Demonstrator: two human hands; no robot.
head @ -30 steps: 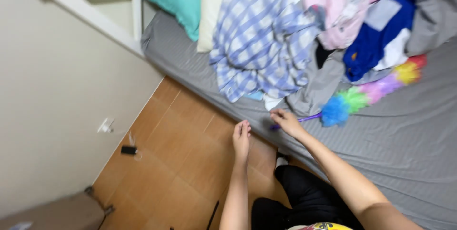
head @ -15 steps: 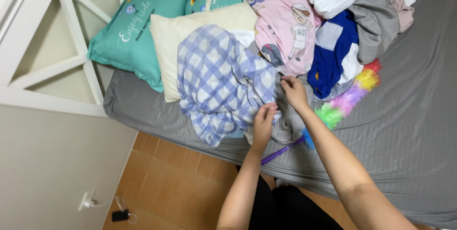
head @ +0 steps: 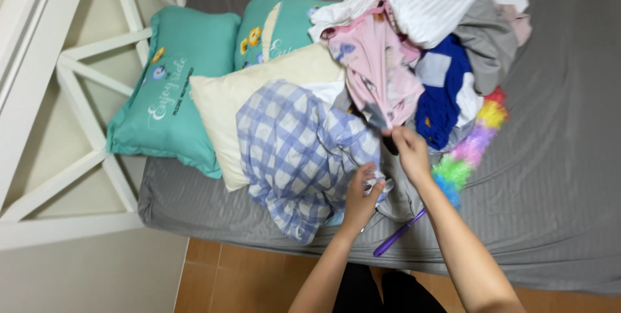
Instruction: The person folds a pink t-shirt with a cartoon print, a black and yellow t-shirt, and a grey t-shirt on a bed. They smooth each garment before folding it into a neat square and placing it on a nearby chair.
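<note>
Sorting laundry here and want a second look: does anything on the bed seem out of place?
Yes: a rainbow feather duster with a purple handle lies half under the pile of clothes on the grey sheet, beside the right hand. It is the one thing there that is not fabric.

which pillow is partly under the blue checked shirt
The plain cream pillow; the blue checked shirt overlaps its lower right part. Both teal pillows lie further back, clear of it.

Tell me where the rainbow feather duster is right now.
In the head view, the rainbow feather duster lies on the grey bed sheet, just right of the right hand, along the clothes pile's lower right edge.
</note>
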